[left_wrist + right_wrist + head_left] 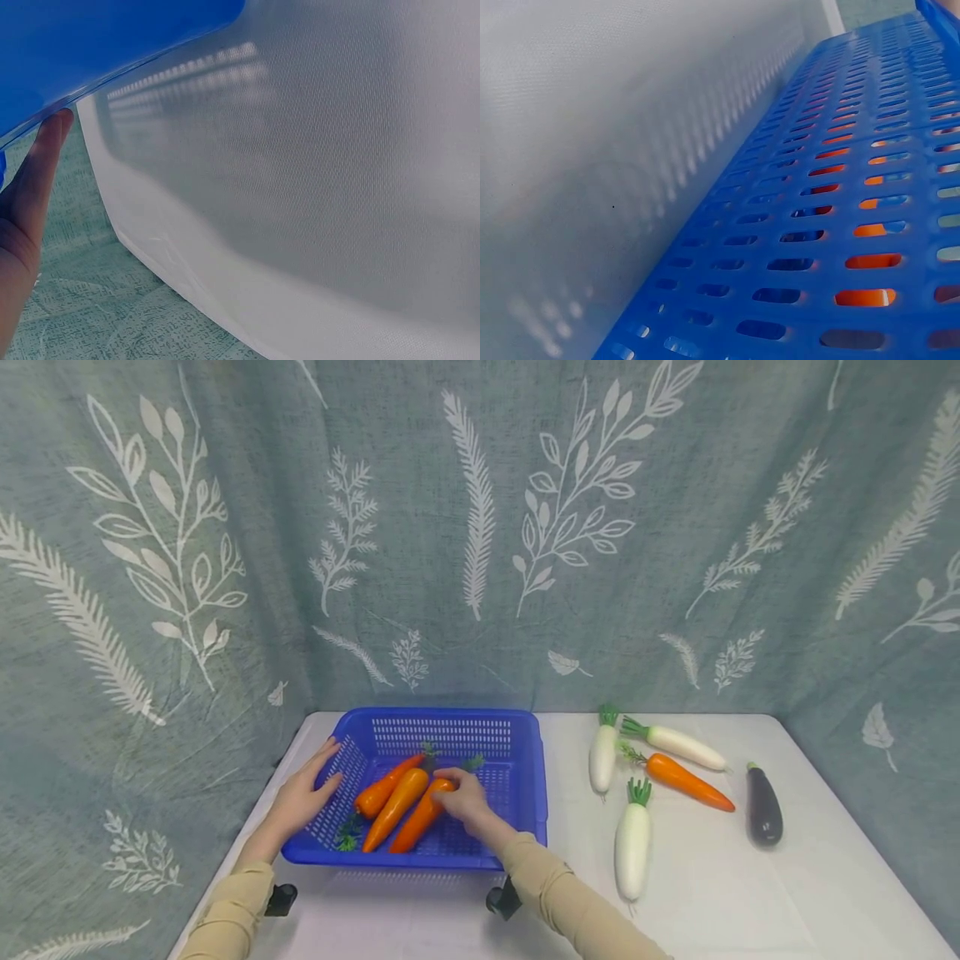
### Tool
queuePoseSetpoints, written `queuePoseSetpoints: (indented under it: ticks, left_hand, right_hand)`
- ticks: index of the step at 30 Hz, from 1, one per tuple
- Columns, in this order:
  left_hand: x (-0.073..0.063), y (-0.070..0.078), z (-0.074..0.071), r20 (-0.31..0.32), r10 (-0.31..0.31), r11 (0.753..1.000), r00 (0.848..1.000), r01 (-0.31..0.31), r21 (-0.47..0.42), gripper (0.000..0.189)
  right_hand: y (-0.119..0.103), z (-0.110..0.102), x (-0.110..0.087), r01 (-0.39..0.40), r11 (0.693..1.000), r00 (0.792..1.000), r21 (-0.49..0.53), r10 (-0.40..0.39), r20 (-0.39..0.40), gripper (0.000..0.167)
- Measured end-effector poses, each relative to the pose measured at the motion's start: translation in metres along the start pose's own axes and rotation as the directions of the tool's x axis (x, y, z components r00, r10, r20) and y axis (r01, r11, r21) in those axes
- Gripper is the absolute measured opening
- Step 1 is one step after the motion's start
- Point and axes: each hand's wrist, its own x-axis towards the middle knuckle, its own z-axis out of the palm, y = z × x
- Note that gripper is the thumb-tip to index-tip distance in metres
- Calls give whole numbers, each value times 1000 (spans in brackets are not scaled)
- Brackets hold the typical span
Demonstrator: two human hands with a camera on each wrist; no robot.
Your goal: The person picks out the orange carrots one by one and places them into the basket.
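A blue plastic basket with slotted walls stands on the white table. Three orange carrots lie in it: one at the left, one in the middle and one at the right. My right hand reaches in over the near right side and grips the upper end of the right carrot. At the basket's left rim, my left hand rests with its fingers extended and the thumb apart. In the left wrist view its fingers touch the rim's edge. The right wrist view shows only slotted wall, hiding that hand.
Right of the basket lie white radishes with green tops, one at the left, one at the back and one in front. Among them are another carrot and a dark eggplant. A patterned curtain hangs behind the table.
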Motion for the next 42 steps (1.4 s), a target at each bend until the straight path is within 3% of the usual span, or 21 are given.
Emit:
queuePoseSetpoints:
  ticks: [8,18,25,34,42]
  left_hand:
    - [0,-4,0,6,-1,1000,1000,1,1,53]
    - [-1,0,-1,30,-21,1000,999,22,-2,54]
    - [-2,0,0,20,-15,1000,1000,15,-2,54]
    - [-2,0,0,30,-29,1000,999,29,2,54]
    - [1,1,0,-2,-1,1000,1000,1,2,52]
  right_hand:
    - [1,0,2,-79,994,996,71,76,45,57]
    - [-2,0,1,-135,984,990,116,130,54,53]
    - [0,0,0,-132,984,991,123,127,45,49]
    - [-1,-1,-1,-110,986,991,127,100,83,49]
    - [-1,-2,2,-109,986,985,124,91,144,50]
